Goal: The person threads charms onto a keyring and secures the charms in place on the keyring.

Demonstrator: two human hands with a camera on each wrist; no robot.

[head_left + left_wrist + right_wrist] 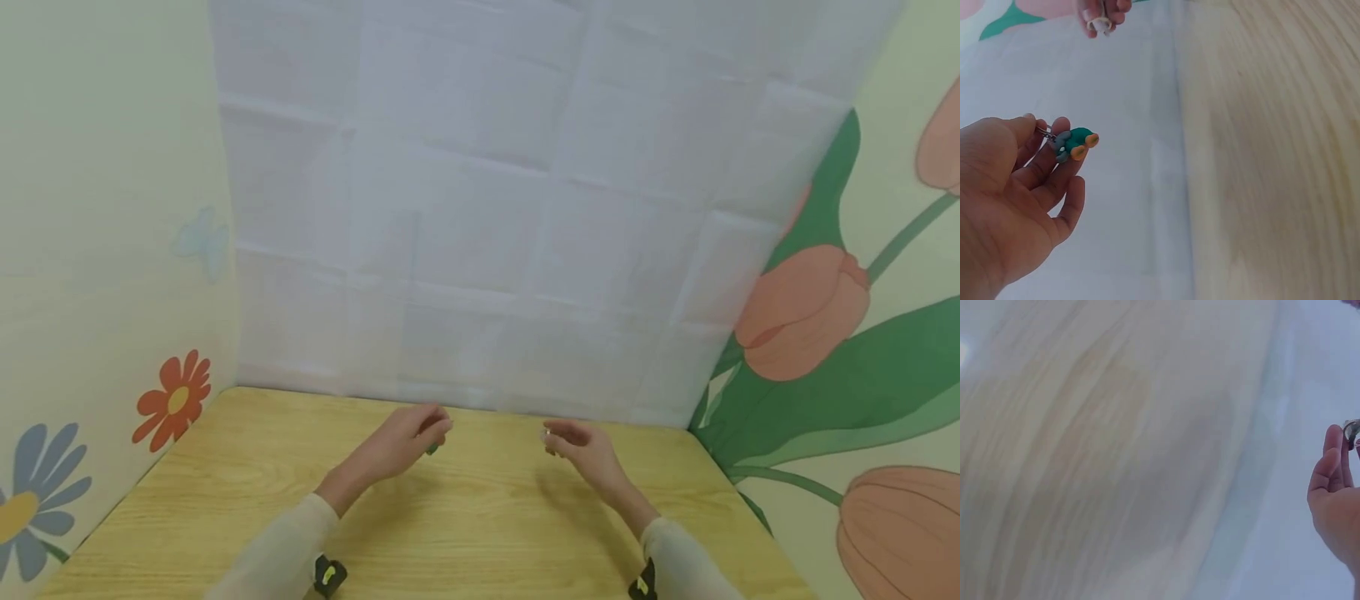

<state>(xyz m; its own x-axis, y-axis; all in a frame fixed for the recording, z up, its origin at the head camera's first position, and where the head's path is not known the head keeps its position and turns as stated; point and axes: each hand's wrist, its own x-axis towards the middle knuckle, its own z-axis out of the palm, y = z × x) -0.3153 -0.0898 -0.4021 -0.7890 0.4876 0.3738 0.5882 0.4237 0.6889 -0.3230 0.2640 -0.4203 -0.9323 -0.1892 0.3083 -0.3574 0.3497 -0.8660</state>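
A small green charm (1076,143), rounded and glossy like moulded rubber, with orange tips and a grey underside, hangs from a short metal link at the fingertips of the left hand (1013,206). The thumb and forefinger pinch that link, while the other fingers curl loosely beneath; the charm sits just above the wooden table (480,517), near its far edge. In the head view it shows only as a green speck under the left hand (408,440).

Across a narrow gap, the right hand (581,443) holds a small pale metal ring (1099,25) pinched between its curled fingertips; the right wrist view catches only a glint of it (1352,430).

The table is light, smooth-grained wood. Behind it stands a white creased sheet (525,208), flanked by cream walls painted with flat flowers (806,308).
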